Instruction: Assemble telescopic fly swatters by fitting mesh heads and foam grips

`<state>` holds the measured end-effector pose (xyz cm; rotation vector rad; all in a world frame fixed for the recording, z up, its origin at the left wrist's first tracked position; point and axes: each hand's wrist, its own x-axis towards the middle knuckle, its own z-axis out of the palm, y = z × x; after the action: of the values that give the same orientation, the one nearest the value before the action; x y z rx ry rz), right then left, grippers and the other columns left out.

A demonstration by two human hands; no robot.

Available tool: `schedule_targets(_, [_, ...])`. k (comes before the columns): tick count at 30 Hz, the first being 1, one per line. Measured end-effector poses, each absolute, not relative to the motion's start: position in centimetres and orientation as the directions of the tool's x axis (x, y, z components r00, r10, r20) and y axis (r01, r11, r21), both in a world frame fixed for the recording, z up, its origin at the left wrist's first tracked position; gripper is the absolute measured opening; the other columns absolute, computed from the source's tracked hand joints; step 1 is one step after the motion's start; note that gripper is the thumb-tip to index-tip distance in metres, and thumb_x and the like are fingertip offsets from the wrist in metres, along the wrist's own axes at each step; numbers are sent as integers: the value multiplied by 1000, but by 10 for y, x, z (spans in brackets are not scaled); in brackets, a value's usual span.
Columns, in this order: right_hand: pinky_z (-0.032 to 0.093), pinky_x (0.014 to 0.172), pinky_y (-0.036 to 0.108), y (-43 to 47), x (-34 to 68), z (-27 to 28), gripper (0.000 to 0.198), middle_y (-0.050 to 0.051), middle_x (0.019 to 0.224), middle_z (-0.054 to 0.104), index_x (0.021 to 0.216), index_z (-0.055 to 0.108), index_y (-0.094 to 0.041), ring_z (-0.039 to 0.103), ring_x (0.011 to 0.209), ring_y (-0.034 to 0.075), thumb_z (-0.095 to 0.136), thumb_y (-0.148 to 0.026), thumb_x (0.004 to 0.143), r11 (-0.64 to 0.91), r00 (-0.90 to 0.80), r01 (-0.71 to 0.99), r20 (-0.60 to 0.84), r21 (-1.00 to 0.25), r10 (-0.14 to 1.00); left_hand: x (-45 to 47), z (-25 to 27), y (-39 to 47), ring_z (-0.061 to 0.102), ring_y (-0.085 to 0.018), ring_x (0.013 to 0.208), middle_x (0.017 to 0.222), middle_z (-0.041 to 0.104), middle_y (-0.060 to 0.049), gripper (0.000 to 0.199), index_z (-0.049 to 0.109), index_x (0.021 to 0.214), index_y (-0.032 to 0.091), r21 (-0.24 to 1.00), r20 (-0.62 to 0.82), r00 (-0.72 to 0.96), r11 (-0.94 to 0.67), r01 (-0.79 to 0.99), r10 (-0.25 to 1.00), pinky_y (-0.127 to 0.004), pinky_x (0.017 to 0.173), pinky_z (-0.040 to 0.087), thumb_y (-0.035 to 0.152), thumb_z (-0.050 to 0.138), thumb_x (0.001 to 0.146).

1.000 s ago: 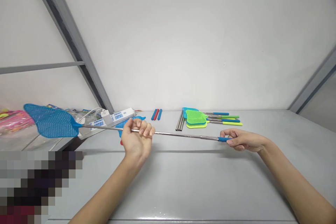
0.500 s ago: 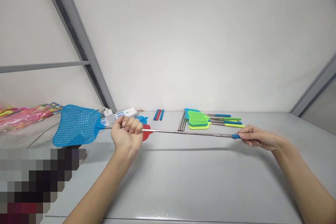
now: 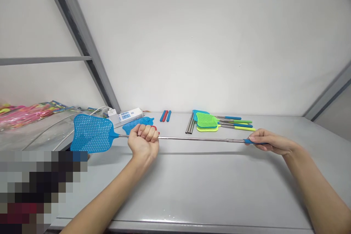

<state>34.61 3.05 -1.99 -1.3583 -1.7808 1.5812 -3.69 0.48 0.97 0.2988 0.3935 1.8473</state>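
Observation:
A blue fly swatter (image 3: 93,133) with a long metal telescopic rod is held level above the grey table (image 3: 208,186). My left hand (image 3: 144,144) is closed in a fist around the rod, a little to the right of the blue mesh head. At the other end, my right hand (image 3: 264,140) grips the blue handle between thumb and fingers. Behind my left hand lie a loose blue swatter head (image 3: 137,125) and a red one, mostly covered by the hand.
Several fly swatters with green and blue heads (image 3: 207,120) lie at the back, beside metal tubes (image 3: 189,123). Two blue grips and a red grip (image 3: 165,116) are near the wall. A white power strip (image 3: 127,116) and plastic-bagged goods (image 3: 27,117) sit left. A blurred-out area fills the lower left.
My left hand and the swatter head have shifted right, closer to my right hand, so the rod spans less. More of the loose blue swatter head shows behind. My right hand stays nearly in place.

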Motion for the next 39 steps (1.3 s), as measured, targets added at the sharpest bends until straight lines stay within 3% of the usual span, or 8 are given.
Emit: schedule_targets(39, [9, 42, 25, 26, 331, -19, 36, -4, 35, 43, 75, 62, -12, 12, 33, 4, 46, -44, 78, -118, -507, 426, -345, -897, 790, -29, 3, 3, 20, -4, 26, 35, 21, 8, 26, 20, 48, 18, 455, -15, -334, -291, -842, 942, -20, 29, 13, 13, 34, 70])
